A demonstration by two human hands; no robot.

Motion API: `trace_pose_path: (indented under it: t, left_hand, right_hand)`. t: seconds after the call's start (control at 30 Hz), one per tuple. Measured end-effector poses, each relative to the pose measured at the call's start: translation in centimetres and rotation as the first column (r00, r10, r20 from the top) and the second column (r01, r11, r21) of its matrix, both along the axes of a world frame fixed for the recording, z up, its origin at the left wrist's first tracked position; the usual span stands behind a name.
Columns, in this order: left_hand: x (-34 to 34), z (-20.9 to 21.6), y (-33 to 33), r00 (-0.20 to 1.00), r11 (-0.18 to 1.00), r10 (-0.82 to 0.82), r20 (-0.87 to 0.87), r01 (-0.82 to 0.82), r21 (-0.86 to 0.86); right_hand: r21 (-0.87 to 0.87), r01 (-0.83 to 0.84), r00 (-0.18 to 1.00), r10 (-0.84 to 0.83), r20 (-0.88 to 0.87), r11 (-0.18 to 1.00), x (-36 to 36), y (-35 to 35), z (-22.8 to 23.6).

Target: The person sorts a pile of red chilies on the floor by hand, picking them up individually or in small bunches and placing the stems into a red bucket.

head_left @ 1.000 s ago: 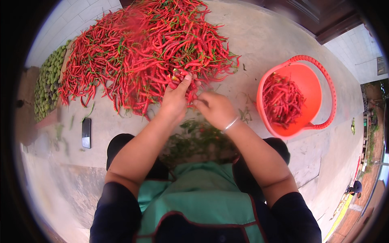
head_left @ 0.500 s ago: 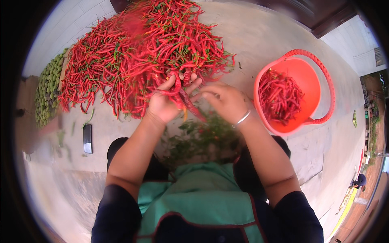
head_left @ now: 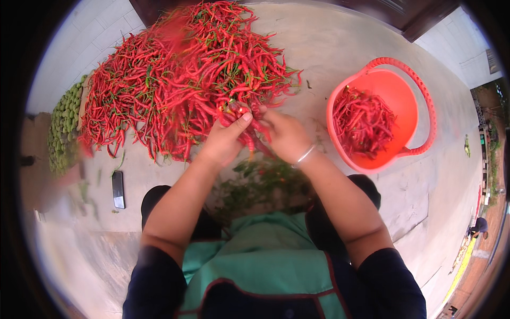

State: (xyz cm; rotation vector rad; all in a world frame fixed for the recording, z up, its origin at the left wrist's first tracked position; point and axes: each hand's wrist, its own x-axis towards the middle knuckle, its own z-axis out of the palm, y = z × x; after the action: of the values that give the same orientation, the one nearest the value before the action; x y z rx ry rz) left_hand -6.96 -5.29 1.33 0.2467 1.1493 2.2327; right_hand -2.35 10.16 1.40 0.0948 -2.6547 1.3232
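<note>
1. Head view, the hands: the left hand [head_left: 223,142] is curled round a small bunch of red chillies [head_left: 241,110], its thumb pressed on top. The right hand [head_left: 287,137] is at the bunch's right side, partly closed; its fingertips are hard to make out, so I cannot tell whether they pinch a chilli.
2. Head view, where the chillies are: the held bunch is in front of the person, at the near edge of a big heap [head_left: 175,80] of red chillies on the bare grey floor [head_left: 313,32].
3. Head view, what looks done: to the right, an orange-red basket [head_left: 406,119] with an arched handle contains loose chillies [head_left: 364,121], gathered toward its left side, with little green showing. Much of its inner wall is bare, so it appears only partly filled. Blurred green scraps [head_left: 260,183] show between the knees.
4. Head view, what looks left: the heap far outweighs the basket's contents, and green stems run all through it. By that measure, most of the chillies seem untouched; the held bunch is not yet in the basket.
</note>
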Motion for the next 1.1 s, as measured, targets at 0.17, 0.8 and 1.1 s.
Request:
trace_pose_path:
  t: [0.17, 0.8, 1.1]
  left_hand:
    - [1.6, 0.3, 3.2, 0.926, 0.951, 0.103, -0.362, -0.198, -0.237]
    - [-0.6, 1.3, 27.5, 0.871, 0.747, -0.381, -0.311, 0.091, -0.659]
    - [-4.8, -12.5, -2.4, 0.824, 0.415, -0.077, -0.561, -0.485, -0.769]
  right_hand:
    - [0.215, 0.114, 0.991, -0.125, 0.04, 0.97, 1.8, 2.3, 0.9]
    - [0.574, -0.175, 0.906, -0.097, 0.412, 0.8, 10.3, 13.1, 5.0]
    - [0.575, -0.374, 0.911, 0.174, 0.374, 0.728, 5.2, 6.2, 2.1]
